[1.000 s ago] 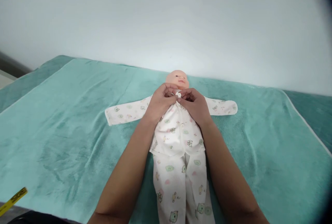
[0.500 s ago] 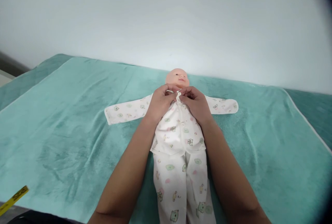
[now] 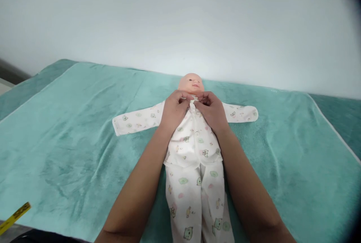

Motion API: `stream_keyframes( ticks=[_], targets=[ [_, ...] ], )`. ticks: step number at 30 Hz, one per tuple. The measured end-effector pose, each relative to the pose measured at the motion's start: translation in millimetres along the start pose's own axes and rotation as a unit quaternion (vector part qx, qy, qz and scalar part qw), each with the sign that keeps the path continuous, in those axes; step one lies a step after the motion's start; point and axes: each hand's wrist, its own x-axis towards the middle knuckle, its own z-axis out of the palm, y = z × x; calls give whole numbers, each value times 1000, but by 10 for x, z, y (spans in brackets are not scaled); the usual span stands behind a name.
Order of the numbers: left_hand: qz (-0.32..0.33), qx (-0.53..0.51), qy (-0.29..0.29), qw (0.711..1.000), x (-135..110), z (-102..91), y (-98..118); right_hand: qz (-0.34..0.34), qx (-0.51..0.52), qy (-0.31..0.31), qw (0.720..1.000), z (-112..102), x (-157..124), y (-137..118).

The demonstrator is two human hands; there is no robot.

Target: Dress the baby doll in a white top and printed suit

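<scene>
A baby doll (image 3: pixel 189 83) lies on its back, head toward the wall, dressed in a white printed shirt (image 3: pixel 189 145) and matching trousers (image 3: pixel 184 198). Both of the shirt's sleeves stretch out sideways. At the collar, my left hand (image 3: pixel 176 109) pinches one side of the shirt's front opening between thumb and fingers. My right hand (image 3: pixel 212 109) grips the other side, close against the left. Between the fingertips the collar edge is bunched up. The fastening there is too small to make out, and the fingers partly cover the doll's neck.
Beneath the doll a green blanket (image 3: pixel 70 153) with slight wrinkles covers the surface. A pale wall (image 3: pixel 180 21) rises right behind its far edge. Yellow tape (image 3: pixel 15 216) with dark markings shows at the lower left.
Both hands stay at the collar with only small finger movements. The round white fastener seen between the thumbs earlier is now less distinct. The view has shifted very slightly.
</scene>
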Motion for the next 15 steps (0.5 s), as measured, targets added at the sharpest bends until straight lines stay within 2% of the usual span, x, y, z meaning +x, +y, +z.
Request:
stream_keyframes(
  ticks=[3, 8, 12, 15],
  targets=[
    [42, 23, -15, 999, 0, 18, -19, 13, -20, 13, 1000, -5, 2, -2],
    [60, 73, 3, 995, -3, 25, -12, 3, -41, 19, 999, -24, 23, 47],
    [74, 88, 11, 993, 27, 34, -14, -63, -112, 66, 990, -63, 93, 206],
    [56, 63, 43, 995, 6, 35, -21, -122, -179, 87, 972, -122, 107, 393]
  ],
)
